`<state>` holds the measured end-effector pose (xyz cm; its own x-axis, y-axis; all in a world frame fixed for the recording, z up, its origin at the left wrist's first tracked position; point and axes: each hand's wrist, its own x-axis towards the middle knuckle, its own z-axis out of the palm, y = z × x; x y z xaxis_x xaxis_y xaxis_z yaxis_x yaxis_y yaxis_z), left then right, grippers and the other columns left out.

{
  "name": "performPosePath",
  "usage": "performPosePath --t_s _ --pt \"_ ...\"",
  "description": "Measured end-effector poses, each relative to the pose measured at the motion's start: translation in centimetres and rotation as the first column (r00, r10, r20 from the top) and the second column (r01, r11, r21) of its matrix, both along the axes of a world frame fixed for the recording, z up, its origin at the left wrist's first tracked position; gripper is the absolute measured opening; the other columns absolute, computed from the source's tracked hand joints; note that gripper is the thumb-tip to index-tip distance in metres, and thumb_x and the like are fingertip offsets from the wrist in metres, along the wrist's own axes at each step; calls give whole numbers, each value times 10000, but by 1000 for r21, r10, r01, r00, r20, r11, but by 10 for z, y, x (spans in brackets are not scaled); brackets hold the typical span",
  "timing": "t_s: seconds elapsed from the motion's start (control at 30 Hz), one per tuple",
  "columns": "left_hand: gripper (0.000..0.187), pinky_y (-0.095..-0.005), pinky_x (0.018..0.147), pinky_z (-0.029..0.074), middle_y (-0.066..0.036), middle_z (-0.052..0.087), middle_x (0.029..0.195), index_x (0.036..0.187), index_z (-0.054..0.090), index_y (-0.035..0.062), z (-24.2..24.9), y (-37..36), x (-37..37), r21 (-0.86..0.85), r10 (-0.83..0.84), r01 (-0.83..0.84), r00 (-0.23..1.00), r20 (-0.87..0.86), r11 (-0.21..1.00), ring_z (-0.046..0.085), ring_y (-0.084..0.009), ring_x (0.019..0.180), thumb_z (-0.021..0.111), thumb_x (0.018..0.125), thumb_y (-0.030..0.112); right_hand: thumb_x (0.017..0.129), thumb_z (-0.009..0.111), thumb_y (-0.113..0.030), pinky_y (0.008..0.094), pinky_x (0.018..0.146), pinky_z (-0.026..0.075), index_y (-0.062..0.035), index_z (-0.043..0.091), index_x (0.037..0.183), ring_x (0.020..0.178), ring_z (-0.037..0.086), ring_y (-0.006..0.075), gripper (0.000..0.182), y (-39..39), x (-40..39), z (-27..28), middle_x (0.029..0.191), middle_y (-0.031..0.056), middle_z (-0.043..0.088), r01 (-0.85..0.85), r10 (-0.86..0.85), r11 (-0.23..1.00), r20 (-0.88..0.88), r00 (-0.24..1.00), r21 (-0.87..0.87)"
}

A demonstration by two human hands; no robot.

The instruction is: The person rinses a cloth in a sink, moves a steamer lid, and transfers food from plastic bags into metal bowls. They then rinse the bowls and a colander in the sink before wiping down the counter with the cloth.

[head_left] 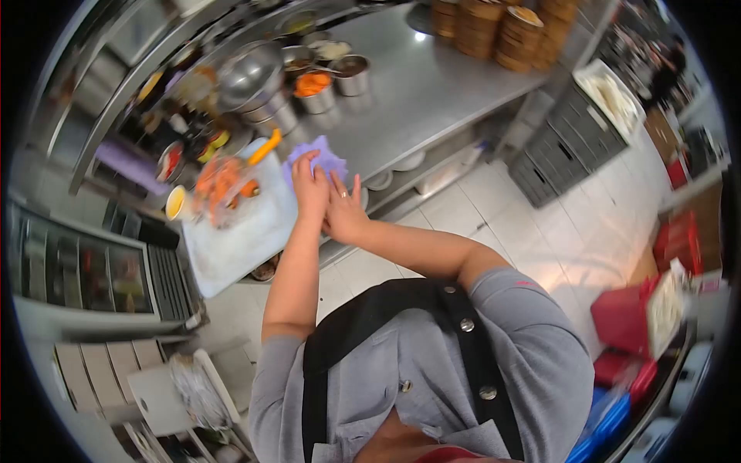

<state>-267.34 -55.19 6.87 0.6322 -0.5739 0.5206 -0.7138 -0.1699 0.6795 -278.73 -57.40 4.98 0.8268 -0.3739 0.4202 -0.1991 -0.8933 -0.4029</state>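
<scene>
My left hand (310,185) is closed on a crumpled purple cloth (330,158) at the front edge of the steel counter. My right hand (348,214) is right beside it, touching or nearly touching it, with its fingers stretched out and a ring on one. Left of the hands lies a white cutting board (239,251). On the board is a clear plastic bag with carrots (220,189). An orange-yellow handle (265,148) sticks out at the board's far end; what it belongs to is blurred. A cup with yellow contents (179,203) stands at the board's left edge.
Steel pots (351,75), one tub of orange shreds (313,83) and a large metal bowl (251,76) stand behind the board. Bamboo steamers (519,38) are stacked at the far right. Grey crates (567,147) and a red bin (629,315) stand on the tiled floor.
</scene>
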Motion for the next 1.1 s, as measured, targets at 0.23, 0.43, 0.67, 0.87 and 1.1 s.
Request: performPosePath --t_s 0.23,0.43,0.67,0.87,1.1 --pt "592 -584 1035 68 -93 159 1460 1382 258 285 -54 -38 4 769 187 -379 925 331 515 94 -416 1321 304 860 560 741 513 -117 680 976 97 -152 584 1087 1120 474 266 355 -69 -231 -140 1139 114 533 -90 234 968 -728 644 233" --pt "588 -509 1013 240 -157 411 1317 1244 459 83 -66 -24 44 681 -108 -202 917 384 704 351 -377 1219 541 770 421 783 524 -235 493 853 388 -152 546 1125 1005 552 285 352 -90 -482 -164 1067 128 580 533 -121 725 -682 722 436" --pt "428 -430 892 359 -183 504 1073 1072 509 37 -97 -95 -210 330 -296 123 781 550 936 448 -363 1038 523 646 -4 769 575 -213 336 773 482 -37 617 1023 861 616 264 312 -111 -667 -163 952 160 635 633 -572 298 -397 717 715" --pt "359 -380 885 417 -148 583 1097 1130 543 92 -245 -210 -362 696 -505 629 500 -704 -347 526 -298 1057 557 819 272 854 548 -132 257 799 456 -2 570 1070 882 568 124 253 -233 -709 -62 957 70 619 349 -698 379 17 716 857" --pt "413 -374 848 448 -127 613 1035 1143 537 104 -195 -353 -446 728 -737 671 420 -529 -140 565 -285 993 581 791 314 863 534 -124 257 801 452 4 554 1081 871 560 114 254 -347 -752 -11 959 54 607 12 -617 384 247 747 923"
